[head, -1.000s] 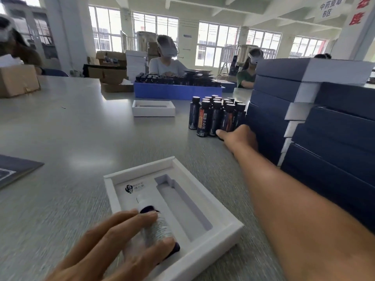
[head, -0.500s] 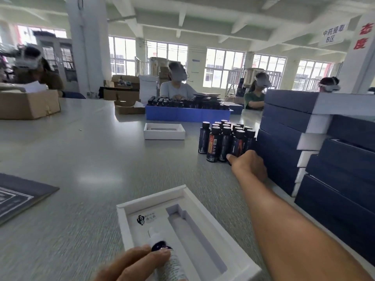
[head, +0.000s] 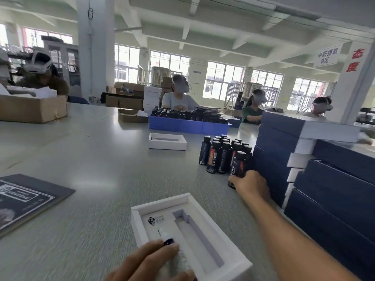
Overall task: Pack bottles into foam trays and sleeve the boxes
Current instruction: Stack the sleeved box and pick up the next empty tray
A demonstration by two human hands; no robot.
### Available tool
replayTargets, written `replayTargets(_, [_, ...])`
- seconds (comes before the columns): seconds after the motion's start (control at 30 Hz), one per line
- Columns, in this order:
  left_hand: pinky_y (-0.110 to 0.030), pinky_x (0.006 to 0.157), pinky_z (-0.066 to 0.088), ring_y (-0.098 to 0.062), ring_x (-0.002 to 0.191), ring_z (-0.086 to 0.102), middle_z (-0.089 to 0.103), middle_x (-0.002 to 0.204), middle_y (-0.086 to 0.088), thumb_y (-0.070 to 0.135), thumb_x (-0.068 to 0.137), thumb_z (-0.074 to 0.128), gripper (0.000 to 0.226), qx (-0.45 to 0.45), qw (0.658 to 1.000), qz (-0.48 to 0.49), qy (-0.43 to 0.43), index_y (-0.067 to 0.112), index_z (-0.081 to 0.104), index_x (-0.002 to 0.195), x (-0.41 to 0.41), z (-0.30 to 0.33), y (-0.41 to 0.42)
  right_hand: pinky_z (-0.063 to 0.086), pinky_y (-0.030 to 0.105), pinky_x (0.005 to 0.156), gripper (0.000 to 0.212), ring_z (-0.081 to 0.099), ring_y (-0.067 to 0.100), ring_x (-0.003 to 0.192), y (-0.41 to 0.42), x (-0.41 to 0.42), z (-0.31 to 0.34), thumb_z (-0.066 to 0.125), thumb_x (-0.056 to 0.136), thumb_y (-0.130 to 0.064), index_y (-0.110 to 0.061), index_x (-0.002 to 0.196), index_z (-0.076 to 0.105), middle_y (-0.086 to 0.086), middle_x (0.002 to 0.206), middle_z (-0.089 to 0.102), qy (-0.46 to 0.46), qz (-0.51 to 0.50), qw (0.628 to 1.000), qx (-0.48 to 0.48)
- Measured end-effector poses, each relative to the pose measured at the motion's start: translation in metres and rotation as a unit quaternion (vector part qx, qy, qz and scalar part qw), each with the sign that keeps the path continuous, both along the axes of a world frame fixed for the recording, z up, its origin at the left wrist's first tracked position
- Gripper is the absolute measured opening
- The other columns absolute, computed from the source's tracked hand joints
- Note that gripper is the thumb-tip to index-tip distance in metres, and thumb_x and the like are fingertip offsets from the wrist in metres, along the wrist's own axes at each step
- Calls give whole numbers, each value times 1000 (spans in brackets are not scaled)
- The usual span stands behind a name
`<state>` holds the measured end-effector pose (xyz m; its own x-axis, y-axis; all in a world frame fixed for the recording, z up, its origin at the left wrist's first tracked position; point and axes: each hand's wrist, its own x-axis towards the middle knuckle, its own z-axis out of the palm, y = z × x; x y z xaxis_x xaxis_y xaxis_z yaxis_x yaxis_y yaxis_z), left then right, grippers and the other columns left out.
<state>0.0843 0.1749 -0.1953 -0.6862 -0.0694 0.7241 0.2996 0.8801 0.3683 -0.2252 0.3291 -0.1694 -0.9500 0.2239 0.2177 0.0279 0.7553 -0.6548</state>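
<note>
My right hand (head: pixel 250 184) is stretched out over the table (head: pixel 101 163), fingers curled round a dark bottle (head: pixel 237 166) at the near edge of the cluster of bottles (head: pixel 221 153). That cluster stands upright just beyond my right hand, and the stack of blue boxes (head: pixel 324 163) rises right beside it on its right, touching or nearly touching my knuckles.

My left hand (head: pixel 150 262) lies close to me at the bottom of the view, fingers laid fairly straight over a wrapped bottle (head: pixel 178 258) that sits in the left slot of the foam tray (head: pixel 190 230). The fingertips press on it rather than wrap it. The slot to the right of my left hand holds nothing.

Far off to the left of my left hand a dark sleeve (head: pixel 26 197) lies flat. Ahead, between my two hands and farther out, sits a second tray (head: pixel 167 141), and behind it a blue bin (head: pixel 188 125) full of bottles.
</note>
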Motion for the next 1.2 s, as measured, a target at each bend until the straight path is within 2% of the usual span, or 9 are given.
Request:
replayTargets(0.1, [-22,65,58,-9,109,65,65,121,18,60,100,15,54,-125,990,19,-61,54,69,103,9,-1,-4,32,25,47,32,58,19,59,12,31,2,75,76,-45,-15,75,64,0,68,63,14,22,998,-56])
replayTargets(0.17, [-29,66,59,-12,111,64,65,124,16,62,99,11,58,-165,978,18,-127,53,68,108,16,4,-7,34,23,43,29,59,13,54,18,60,7,77,74,-41,-14,76,68,-2,65,65,15,64,991,-117])
replayTargets(0.27, [-30,70,60,-13,114,64,65,125,13,69,85,36,46,-182,957,2,-227,49,69,110,28,17,-4,38,24,46,27,56,12,52,27,116,22,76,71,-42,-17,73,67,-8,54,62,41,149,984,-92])
replayTargets(0.43, [-33,73,60,-14,112,65,68,121,10,70,74,45,52,-200,957,-9,-212,46,71,111,42,16,1,42,16,50,38,63,-5,60,31,217,41,66,65,-64,-31,83,60,-17,68,67,81,260,962,27])
replayTargets(0.63, [-32,75,57,-11,108,66,69,119,11,76,75,42,54,-249,948,3,-199,47,69,112,52,12,17,35,15,56,40,56,2,75,18,255,23,57,80,-62,-40,112,50,-15,98,64,152,270,919,244])
replayTargets(0.77, [-31,77,57,-12,111,65,68,121,10,77,75,43,55,-247,948,8,-202,47,67,115,51,10,16,39,22,62,49,54,4,82,20,251,16,48,82,-71,-41,119,59,-15,98,64,165,263,908,282])
replayTargets(0.9, [-35,84,54,-14,117,61,65,127,8,75,80,43,54,-242,952,20,-188,45,62,121,50,6,15,31,17,57,51,48,0,79,24,248,11,43,85,-75,-42,119,63,-19,91,58,165,272,899,301])
replayTargets(1.07, [-41,104,36,-19,137,41,47,148,6,73,88,34,60,-207,958,9,-197,41,44,138,48,2,14,46,21,66,48,53,1,80,25,244,12,49,88,-66,-47,131,55,-17,95,60,153,302,901,270])
replayTargets(1.2, [-33,109,11,-15,147,12,25,159,8,74,88,24,65,-182,967,-5,-179,43,25,145,48,-2,13,46,23,63,43,51,2,74,24,243,15,48,91,-63,-49,131,54,-16,86,51,130,319,897,275])
